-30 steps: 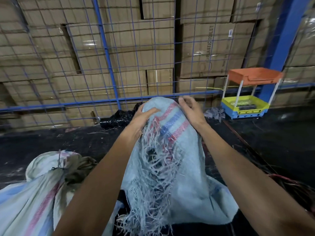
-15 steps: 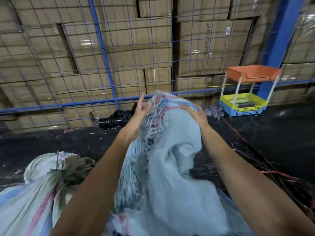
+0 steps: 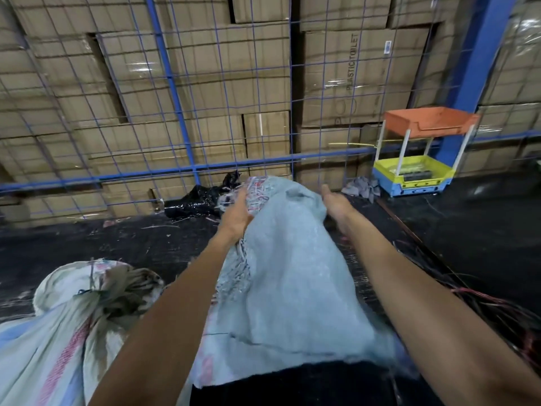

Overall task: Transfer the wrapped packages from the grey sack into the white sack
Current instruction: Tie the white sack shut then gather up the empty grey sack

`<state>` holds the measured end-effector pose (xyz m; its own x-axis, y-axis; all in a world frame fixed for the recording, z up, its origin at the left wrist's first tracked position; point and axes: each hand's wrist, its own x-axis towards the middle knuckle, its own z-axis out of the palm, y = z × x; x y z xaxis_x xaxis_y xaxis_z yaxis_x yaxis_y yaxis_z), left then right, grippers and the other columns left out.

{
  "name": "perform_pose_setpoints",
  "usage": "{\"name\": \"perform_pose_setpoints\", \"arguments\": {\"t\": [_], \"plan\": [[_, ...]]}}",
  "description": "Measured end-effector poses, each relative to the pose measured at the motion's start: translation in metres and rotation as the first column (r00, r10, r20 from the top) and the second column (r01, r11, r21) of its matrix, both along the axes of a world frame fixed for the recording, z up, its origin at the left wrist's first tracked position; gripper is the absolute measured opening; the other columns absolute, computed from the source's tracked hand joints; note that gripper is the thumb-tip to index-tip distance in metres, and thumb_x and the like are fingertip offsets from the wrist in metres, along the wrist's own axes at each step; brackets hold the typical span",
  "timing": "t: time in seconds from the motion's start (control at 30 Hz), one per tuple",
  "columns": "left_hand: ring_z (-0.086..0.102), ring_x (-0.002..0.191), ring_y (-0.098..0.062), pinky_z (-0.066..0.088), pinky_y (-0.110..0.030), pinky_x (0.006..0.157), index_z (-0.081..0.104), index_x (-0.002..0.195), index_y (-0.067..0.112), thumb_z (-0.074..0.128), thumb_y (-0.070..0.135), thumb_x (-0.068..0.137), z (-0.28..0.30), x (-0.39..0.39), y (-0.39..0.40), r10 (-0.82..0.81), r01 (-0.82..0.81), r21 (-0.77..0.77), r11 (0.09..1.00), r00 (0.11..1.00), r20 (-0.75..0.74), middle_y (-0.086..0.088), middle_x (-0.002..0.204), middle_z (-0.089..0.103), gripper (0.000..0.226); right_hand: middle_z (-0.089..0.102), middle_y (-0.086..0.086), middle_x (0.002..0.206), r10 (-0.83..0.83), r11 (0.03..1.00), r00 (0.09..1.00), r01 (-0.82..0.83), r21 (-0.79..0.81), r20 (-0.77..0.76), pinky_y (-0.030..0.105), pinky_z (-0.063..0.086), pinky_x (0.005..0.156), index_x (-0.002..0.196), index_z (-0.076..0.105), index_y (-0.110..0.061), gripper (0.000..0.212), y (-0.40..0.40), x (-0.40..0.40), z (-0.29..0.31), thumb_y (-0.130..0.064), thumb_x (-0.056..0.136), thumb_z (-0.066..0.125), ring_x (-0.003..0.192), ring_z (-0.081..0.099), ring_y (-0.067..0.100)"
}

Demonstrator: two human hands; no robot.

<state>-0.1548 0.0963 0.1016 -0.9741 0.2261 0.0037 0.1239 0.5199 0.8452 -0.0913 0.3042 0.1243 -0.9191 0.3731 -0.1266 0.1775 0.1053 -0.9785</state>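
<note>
I hold up the grey woven sack in front of me; its frayed edge is at the top left. My left hand grips that frayed edge with curled fingers. At the sack's upper right side is my right hand, fingers relaxed, palm toward the cloth and about touching it. The white sack, with red and blue stripes and a bunched neck, lies at the lower left. No wrapped package shows in the grey sack. A shiny black plastic bundle lies on the floor behind my left hand.
A blue wire fence with stacked cardboard boxes behind it closes off the far side. An orange, yellow and blue tray rack stands at the right by a blue post. A grey rag and tangled cords lie on the dark floor.
The grey sack has turned, so its frayed striped edge now lies at the left under my left hand. My right hand has slid off the top to the sack's right side.
</note>
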Motion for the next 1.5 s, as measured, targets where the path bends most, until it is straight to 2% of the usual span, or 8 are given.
{"name": "perform_pose_setpoints", "arguments": {"t": [0.13, 0.37, 0.53, 0.67, 0.83, 1.07, 1.2, 1.5], "plan": [[0.060, 0.106, -0.039, 0.048, -0.059, 0.090, 0.019, 0.140, 0.039, 0.082, 0.063, 0.060, -0.005, -0.002, -0.013, 0.357, -0.390, -0.320, 0.863, 0.920, -0.159, -0.017, 0.127, 0.053, 0.106, 0.070, 0.005, 0.084, 0.015, 0.983, 0.915, 0.061, 0.175, -0.404, 0.028, 0.047, 0.071, 0.088, 0.069, -0.013, 0.023, -0.010, 0.006, 0.024, -0.031, 0.097, 0.059, 0.078, 0.060, 0.020], [0.051, 0.128, -0.035, 0.046, -0.044, 0.101, 0.023, 0.151, 0.027, 0.087, 0.052, 0.065, -0.002, -0.015, -0.019, 0.292, -0.297, 0.079, 0.952, 0.954, 0.067, -0.009, 0.146, 0.046, 0.109, 0.039, 0.000, 0.155, 0.490, 0.570, 0.868, -0.248, 0.783, -0.082, 0.037, 0.027, 0.118, 0.146, 0.045, -0.023, 0.064, -0.033, -0.007, -0.018, -0.038, 0.090, 0.070, 0.145, 0.031, 0.015], [0.072, 0.094, -0.025, 0.055, -0.040, 0.085, 0.064, 0.126, 0.023, 0.085, 0.051, 0.067, -0.001, -0.020, -0.033, -0.021, -0.134, 0.451, 0.882, 0.947, 0.322, -0.008, 0.111, 0.073, 0.068, 0.040, -0.005, 0.134, 0.165, 0.909, 0.862, 0.056, 0.413, -0.479, 0.039, 0.040, 0.111, 0.130, 0.055, -0.033, 0.076, -0.031, -0.001, -0.024, -0.042, 0.064, 0.090, 0.122, 0.046, 0.012], [0.072, 0.077, -0.015, 0.058, -0.028, 0.070, 0.075, 0.094, 0.016, 0.054, 0.026, 0.092, 0.011, 0.021, -0.036, -0.261, -0.039, 0.661, 0.749, 0.900, 0.350, -0.003, 0.090, 0.074, 0.023, 0.024, -0.009, 0.154, 0.169, 0.964, 0.935, -0.091, 0.250, -0.312, 0.040, 0.027, 0.114, 0.147, 0.026, -0.045, 0.124, -0.027, -0.004, -0.015, -0.057, 0.044, 0.094, 0.142, 0.029, 0.016], [0.065, 0.074, -0.010, 0.051, -0.028, 0.063, 0.061, 0.107, 0.020, 0.045, 0.038, 0.103, 0.005, 0.048, -0.029, -0.111, -0.091, 0.580, 0.809, 0.946, 0.304, 0.004, 0.088, 0.068, 0.024, 0.071, -0.008, 0.114, 0.317, 0.888, 0.903, -0.390, -0.244, -0.291, 0.035, 0.053, 0.091, 0.118, 0.061, -0.034, 0.057, -0.030, 0.004, -0.013, -0.028, 0.068, 0.087, 0.110, 0.067, 0.018], [0.056, 0.098, -0.019, 0.042, -0.033, 0.092, 0.054, 0.124, 0.020, 0.053, 0.061, 0.092, 0.021, 0.022, -0.007, 0.239, -0.256, 0.156, 0.954, 0.964, 0.118, -0.005, 0.128, 0.057, 0.052, 0.063, -0.010, 0.125, -0.214, 0.969, 0.911, 0.151, -0.198, -0.353, 0.035, 0.053, 0.097, 0.137, 0.045, -0.035, 0.102, 0.005, -0.002, -0.034, -0.037, 0.050, 0.098, 0.112, 0.062, 0.012], [0.050, 0.122, -0.035, 0.047, -0.050, 0.093, 0.037, 0.139, 0.027, 0.033, 0.083, 0.083, -0.001, 0.045, 0.003, 0.069, -0.082, 0.019, 0.996, 0.921, 0.384, -0.002, 0.141, 0.045, 0.080, 0.058, 0.001, 0.130, -0.487, 0.869, 0.803, 0.407, -0.281, -0.344, 0.038, 0.048, 0.104, 0.144, 0.034, -0.030, 0.105, 0.016, 0.002, -0.040, -0.030, 0.058, 0.094, 0.116, 0.058, 0.018], [0.043, 0.135, -0.038, 0.023, -0.073, 0.106, 0.054, 0.139, 0.031, 0.039, 0.104, 0.046, -0.064, 0.044, 0.040, -0.121, -0.351, 0.556, 0.754, 0.757, 0.643, -0.006, 0.143, 0.051, 0.119, 0.068, 0.005, 0.126, -0.020, 0.764, 0.974, -0.130, -0.632, -0.225, 0.047, 0.053, 0.096, 0.131, 0.060, -0.028, 0.064, 0.014, 0.043, -0.058, -0.048, 0.074, 0.081, 0.111, 0.068, 0.025]]}}
